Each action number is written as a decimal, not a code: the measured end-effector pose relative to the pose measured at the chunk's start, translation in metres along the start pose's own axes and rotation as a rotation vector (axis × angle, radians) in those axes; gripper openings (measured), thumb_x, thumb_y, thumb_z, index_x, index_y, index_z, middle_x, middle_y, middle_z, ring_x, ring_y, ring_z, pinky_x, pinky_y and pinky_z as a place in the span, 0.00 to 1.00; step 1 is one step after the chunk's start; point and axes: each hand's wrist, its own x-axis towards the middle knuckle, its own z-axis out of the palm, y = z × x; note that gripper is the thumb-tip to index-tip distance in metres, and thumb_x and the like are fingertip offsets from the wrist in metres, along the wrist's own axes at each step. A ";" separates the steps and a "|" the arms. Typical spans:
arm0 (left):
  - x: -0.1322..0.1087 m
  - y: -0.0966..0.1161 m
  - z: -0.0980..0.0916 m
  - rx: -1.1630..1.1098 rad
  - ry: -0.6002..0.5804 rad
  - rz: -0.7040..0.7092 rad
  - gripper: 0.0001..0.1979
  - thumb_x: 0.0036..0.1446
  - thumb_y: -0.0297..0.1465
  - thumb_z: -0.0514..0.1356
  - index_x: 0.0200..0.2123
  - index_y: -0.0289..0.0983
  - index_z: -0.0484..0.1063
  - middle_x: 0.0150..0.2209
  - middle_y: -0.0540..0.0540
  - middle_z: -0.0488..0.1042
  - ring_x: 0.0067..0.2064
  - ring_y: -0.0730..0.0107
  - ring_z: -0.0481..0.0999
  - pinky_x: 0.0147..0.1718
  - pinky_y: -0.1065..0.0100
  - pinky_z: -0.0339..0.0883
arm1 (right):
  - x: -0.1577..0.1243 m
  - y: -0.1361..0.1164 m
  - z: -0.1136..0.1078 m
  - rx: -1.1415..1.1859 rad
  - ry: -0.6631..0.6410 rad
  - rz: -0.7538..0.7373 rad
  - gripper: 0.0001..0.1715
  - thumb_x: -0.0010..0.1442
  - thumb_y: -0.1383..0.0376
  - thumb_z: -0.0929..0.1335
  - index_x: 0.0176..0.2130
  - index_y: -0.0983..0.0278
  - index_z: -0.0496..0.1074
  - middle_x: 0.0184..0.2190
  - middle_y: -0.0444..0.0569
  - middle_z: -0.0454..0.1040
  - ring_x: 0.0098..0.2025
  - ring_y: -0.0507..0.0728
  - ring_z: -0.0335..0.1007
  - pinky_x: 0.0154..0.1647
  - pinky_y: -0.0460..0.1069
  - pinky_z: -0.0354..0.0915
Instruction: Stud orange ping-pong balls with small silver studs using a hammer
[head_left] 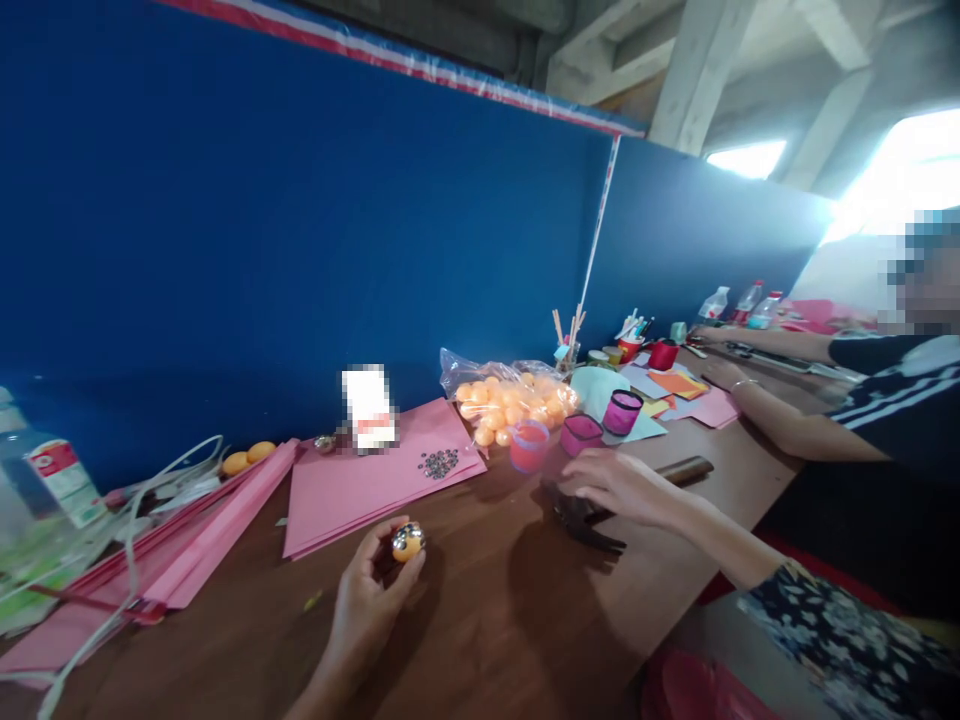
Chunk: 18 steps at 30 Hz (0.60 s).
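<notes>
In my left hand [375,590] is a small orange plastic ball [409,544] dotted with shiny metal studs, pinched between thumb and fingers above the brown table. My right hand [619,482] lies over a claw hammer [589,525], its fingers around the neck near the dark head; their undersides are hidden. The hammer's wooden handle [686,470] sticks out to the right behind the hand. Small metal rings or studs [439,463] lie scattered on a stack of pink sheets [330,510]. Behind them, a clear bag [517,400] holds many plain orange balls.
Small cups, one pinkish-red [529,445] and one magenta [621,412], stand past the hammer. Left are a bottle [64,480], a white cable [131,540] and folded pink paper [225,520]. A blue partition [300,200] backs the table [465,620]. A co-worker's arm [772,425] rests at right.
</notes>
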 end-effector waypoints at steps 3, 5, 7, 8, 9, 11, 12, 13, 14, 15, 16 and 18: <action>0.000 0.001 0.001 -0.012 -0.002 0.012 0.24 0.41 0.34 0.63 0.43 0.36 0.64 0.39 0.44 0.74 0.40 0.65 0.75 0.42 0.64 0.68 | 0.022 -0.039 0.009 0.122 0.085 -0.107 0.13 0.57 0.64 0.62 0.43 0.61 0.69 0.38 0.49 0.72 0.40 0.55 0.67 0.41 0.47 0.59; -0.001 0.001 0.001 -0.024 0.008 0.026 0.24 0.41 0.34 0.63 0.43 0.36 0.64 0.38 0.44 0.74 0.39 0.64 0.75 0.42 0.63 0.68 | 0.041 -0.067 0.026 0.165 0.095 -0.183 0.13 0.57 0.64 0.62 0.43 0.61 0.69 0.38 0.48 0.72 0.39 0.55 0.68 0.40 0.47 0.59; -0.001 0.001 0.000 -0.020 0.019 0.027 0.23 0.41 0.35 0.63 0.43 0.36 0.65 0.37 0.44 0.74 0.39 0.63 0.75 0.41 0.62 0.68 | 0.063 -0.087 0.046 0.180 0.101 -0.214 0.12 0.56 0.65 0.63 0.41 0.62 0.69 0.38 0.48 0.72 0.39 0.55 0.67 0.41 0.46 0.59; -0.001 0.001 0.000 -0.013 0.022 0.025 0.23 0.41 0.35 0.63 0.43 0.36 0.65 0.37 0.44 0.74 0.39 0.63 0.75 0.41 0.62 0.68 | 0.074 -0.094 0.057 0.177 0.114 -0.189 0.12 0.56 0.66 0.63 0.41 0.62 0.69 0.37 0.49 0.72 0.39 0.55 0.67 0.40 0.46 0.59; -0.001 0.002 -0.001 -0.002 0.026 0.025 0.23 0.41 0.35 0.63 0.42 0.36 0.65 0.37 0.44 0.74 0.39 0.63 0.75 0.41 0.62 0.68 | 0.085 -0.098 0.067 0.166 0.133 -0.144 0.13 0.55 0.66 0.64 0.42 0.63 0.68 0.37 0.49 0.72 0.39 0.55 0.67 0.40 0.46 0.59; -0.001 0.003 -0.002 0.022 0.017 0.029 0.23 0.42 0.35 0.63 0.43 0.35 0.65 0.38 0.44 0.74 0.39 0.62 0.75 0.42 0.62 0.68 | 0.104 -0.101 0.083 0.124 0.179 0.002 0.14 0.56 0.68 0.62 0.44 0.63 0.67 0.40 0.51 0.70 0.40 0.55 0.67 0.40 0.46 0.59; 0.000 0.003 -0.002 0.032 0.010 0.035 0.23 0.42 0.35 0.63 0.43 0.35 0.64 0.38 0.44 0.74 0.39 0.63 0.75 0.42 0.62 0.67 | 0.112 -0.100 0.089 0.109 0.190 0.049 0.14 0.57 0.69 0.60 0.44 0.64 0.66 0.41 0.53 0.70 0.40 0.56 0.67 0.40 0.47 0.59; 0.000 0.004 -0.002 0.038 0.004 0.042 0.23 0.42 0.35 0.63 0.43 0.35 0.64 0.38 0.44 0.74 0.39 0.63 0.75 0.42 0.62 0.67 | 0.119 -0.098 0.093 0.098 0.195 0.082 0.15 0.58 0.70 0.59 0.45 0.66 0.66 0.40 0.54 0.70 0.39 0.57 0.67 0.38 0.47 0.59; 0.000 0.004 -0.002 0.039 -0.001 0.047 0.23 0.42 0.35 0.63 0.43 0.35 0.64 0.37 0.44 0.74 0.38 0.64 0.75 0.42 0.63 0.67 | 0.124 -0.096 0.096 0.089 0.197 0.107 0.15 0.59 0.70 0.58 0.45 0.67 0.65 0.40 0.56 0.69 0.38 0.57 0.67 0.37 0.48 0.59; 0.000 0.005 -0.002 0.036 -0.002 0.051 0.22 0.42 0.35 0.62 0.43 0.35 0.65 0.37 0.44 0.74 0.38 0.64 0.75 0.42 0.63 0.67 | 0.129 -0.094 0.098 0.082 0.196 0.121 0.15 0.59 0.70 0.57 0.45 0.68 0.65 0.40 0.57 0.69 0.38 0.57 0.67 0.37 0.48 0.60; 0.001 0.005 -0.002 0.029 -0.001 0.054 0.22 0.42 0.35 0.63 0.42 0.35 0.65 0.37 0.45 0.74 0.38 0.65 0.75 0.41 0.64 0.67 | 0.134 -0.093 0.100 0.076 0.196 0.129 0.16 0.59 0.70 0.57 0.45 0.68 0.65 0.40 0.57 0.69 0.38 0.57 0.67 0.37 0.48 0.60; 0.001 0.005 -0.001 0.014 0.003 0.060 0.22 0.41 0.35 0.63 0.42 0.35 0.65 0.37 0.45 0.74 0.37 0.65 0.75 0.40 0.65 0.68 | 0.141 -0.093 0.101 0.067 0.195 0.132 0.16 0.60 0.70 0.56 0.46 0.67 0.64 0.42 0.57 0.69 0.41 0.58 0.65 0.39 0.49 0.59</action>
